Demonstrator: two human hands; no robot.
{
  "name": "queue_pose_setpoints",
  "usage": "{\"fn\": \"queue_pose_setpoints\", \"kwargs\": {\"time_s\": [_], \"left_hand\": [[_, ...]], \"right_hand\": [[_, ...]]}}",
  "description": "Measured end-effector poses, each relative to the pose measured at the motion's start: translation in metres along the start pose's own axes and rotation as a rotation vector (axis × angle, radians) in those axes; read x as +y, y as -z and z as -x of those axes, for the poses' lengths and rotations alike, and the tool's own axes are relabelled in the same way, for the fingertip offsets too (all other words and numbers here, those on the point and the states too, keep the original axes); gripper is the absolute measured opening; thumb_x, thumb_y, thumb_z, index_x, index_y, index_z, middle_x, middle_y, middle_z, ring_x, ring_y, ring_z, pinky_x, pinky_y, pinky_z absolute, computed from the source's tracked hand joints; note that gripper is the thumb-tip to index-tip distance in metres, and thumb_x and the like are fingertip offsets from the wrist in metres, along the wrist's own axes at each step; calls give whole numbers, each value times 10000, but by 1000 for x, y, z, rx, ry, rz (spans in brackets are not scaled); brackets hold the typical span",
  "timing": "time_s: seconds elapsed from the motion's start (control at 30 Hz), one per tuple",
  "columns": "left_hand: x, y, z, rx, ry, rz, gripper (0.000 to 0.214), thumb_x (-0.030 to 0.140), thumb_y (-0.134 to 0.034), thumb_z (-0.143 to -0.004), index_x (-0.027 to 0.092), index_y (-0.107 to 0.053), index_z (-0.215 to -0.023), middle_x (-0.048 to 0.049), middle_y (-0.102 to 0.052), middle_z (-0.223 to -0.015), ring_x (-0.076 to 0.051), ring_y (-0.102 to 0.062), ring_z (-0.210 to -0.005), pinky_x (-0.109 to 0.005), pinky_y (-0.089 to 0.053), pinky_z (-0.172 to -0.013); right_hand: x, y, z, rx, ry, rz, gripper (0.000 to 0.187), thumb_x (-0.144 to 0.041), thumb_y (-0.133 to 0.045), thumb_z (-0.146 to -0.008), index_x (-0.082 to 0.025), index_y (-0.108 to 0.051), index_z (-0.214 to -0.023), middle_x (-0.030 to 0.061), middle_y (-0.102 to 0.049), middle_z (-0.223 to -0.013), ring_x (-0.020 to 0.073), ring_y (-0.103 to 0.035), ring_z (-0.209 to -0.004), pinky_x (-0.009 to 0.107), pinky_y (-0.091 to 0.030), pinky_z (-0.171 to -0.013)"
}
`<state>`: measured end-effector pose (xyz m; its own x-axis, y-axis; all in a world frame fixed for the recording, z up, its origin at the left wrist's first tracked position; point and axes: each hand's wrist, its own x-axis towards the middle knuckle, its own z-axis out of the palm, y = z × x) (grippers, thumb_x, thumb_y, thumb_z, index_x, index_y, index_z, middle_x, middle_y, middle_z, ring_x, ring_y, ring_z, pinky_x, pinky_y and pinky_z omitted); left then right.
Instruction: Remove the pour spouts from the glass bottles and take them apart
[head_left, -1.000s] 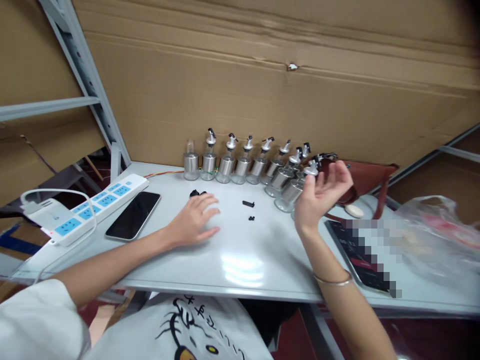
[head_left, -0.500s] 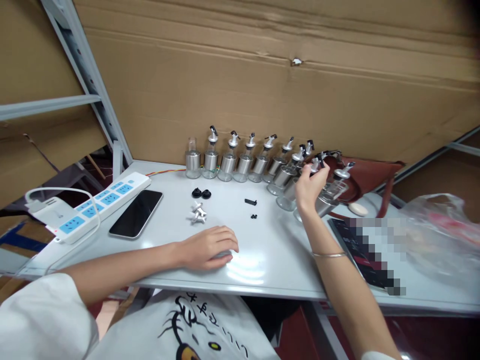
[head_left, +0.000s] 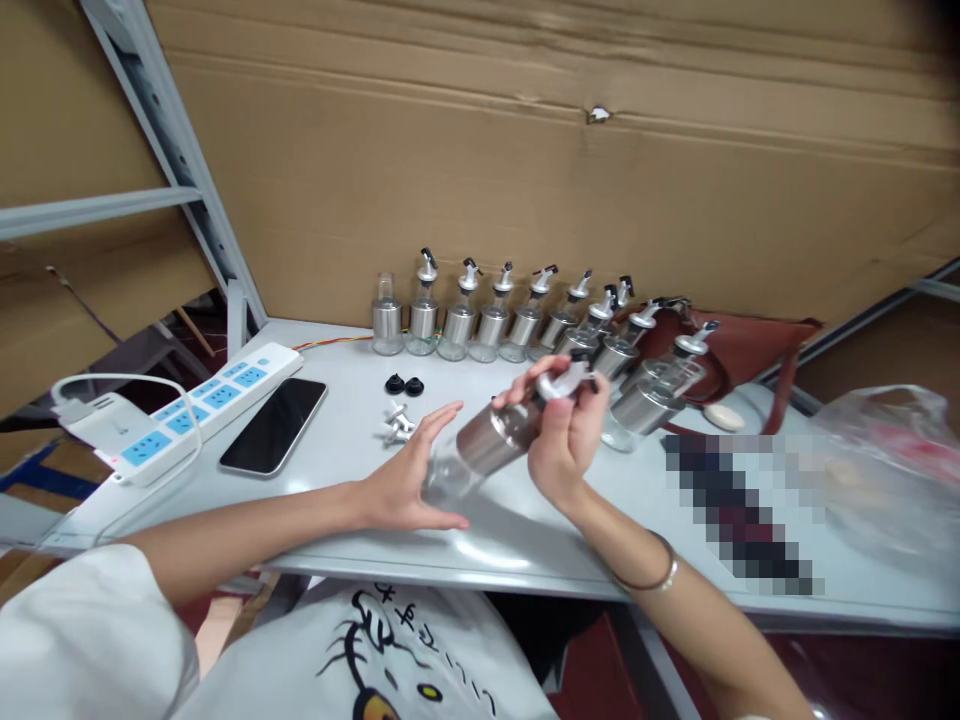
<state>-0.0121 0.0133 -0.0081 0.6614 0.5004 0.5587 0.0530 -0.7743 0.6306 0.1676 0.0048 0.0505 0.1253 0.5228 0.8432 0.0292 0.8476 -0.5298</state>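
Note:
Tilted above the table is a glass oil bottle [head_left: 491,440] with a steel sleeve and a pour spout. My right hand [head_left: 566,435] grips it around the neck, just below the spout. At the bottle's base, my left hand [head_left: 409,480] has its thumb and fingers spread wide; whether it touches the glass I cannot tell. Several similar bottles [head_left: 493,325] stand in a row at the back. The leftmost bottle [head_left: 388,325] has no spout. Two black stoppers [head_left: 403,385] and some silvery pronged pieces [head_left: 397,425] lie beyond my left hand.
On the left are a power strip [head_left: 202,405] with a white cable and a phone [head_left: 274,427]. A brown bag [head_left: 757,355], a white round object [head_left: 724,417] and a plastic bag [head_left: 885,470] sit at right. Cardboard [head_left: 480,180] walls the back.
My right hand has taken a bottle from the right part of the row and brought it left, toward me. My left hand has risen from the table and spread its fingers.

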Motion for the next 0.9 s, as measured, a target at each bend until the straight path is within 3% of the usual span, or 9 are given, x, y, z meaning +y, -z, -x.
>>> {"fn": "queue_pose_setpoints", "kwargs": {"time_s": [0.1,0.2,0.27,0.4,0.5,0.6,0.9], "left_hand": [[4,0,-3,-113,138,152,1115,372,-840,-592,228,-146,-1453,-184,-290,-1464,-394,-330,-1337,-556,-306,-1098],[8,-1,-6,-253,294,282,774,291,-813,-608,188,-450,-1283,-112,-563,-1222,-326,-551,-1126,-475,-457,-973],[10,-1,-8,-300,331,324,663,283,-817,-604,185,-531,-1193,-84,-612,-1141,-302,-583,-1063,-446,-481,-929],[9,0,-10,-306,316,397,794,280,-836,-590,183,-470,-1288,-119,-573,-1236,-319,-547,-1126,-447,-457,-948],[7,-1,-10,-297,312,425,773,223,-830,-596,186,-472,-1279,-108,-569,-1239,-310,-537,-1141,-416,-446,-958],[6,-3,-9,-317,329,441,652,207,-820,-614,171,-521,-1193,-80,-609,-1138,-290,-558,-1101,-389,-449,-944],[6,-5,-7,-370,393,398,632,295,-837,-594,169,-552,-1143,-54,-645,-990,-256,-604,-955,-362,-493,-808]], "right_hand": [[-12,-11,19,-191,17,-176,307,-348,-424,-961,-340,-401,-1267,38,-483,-989,142,-609,-685,403,-586,-658],[-19,-11,29,-309,126,-122,440,-366,-506,-925,-294,-403,-1347,84,-515,-1059,167,-636,-704,442,-588,-693],[-20,-9,31,-309,102,-50,504,-394,-500,-924,-298,-366,-1400,113,-508,-1129,179,-650,-727,457,-588,-712],[-19,-8,28,-306,14,-16,516,-382,-447,-948,-302,-302,-1437,128,-502,-1179,210,-665,-827,470,-571,-746],[-19,-7,27,-382,39,-6,400,-340,-433,-953,-270,-398,-1346,97,-571,-1019,224,-646,-833,471,-552,-749],[-21,-7,29,-380,-7,-24,287,-350,-411,-961,-268,-450,-1233,40,-562,-800,219,-619,-778,432,-540,-690],[-27,-14,33,-322,-185,-188,278,-394,-413,-967,-274,-423,-1218,-4,-547,-726,160,-584,-654,323,-497,-582]]}}
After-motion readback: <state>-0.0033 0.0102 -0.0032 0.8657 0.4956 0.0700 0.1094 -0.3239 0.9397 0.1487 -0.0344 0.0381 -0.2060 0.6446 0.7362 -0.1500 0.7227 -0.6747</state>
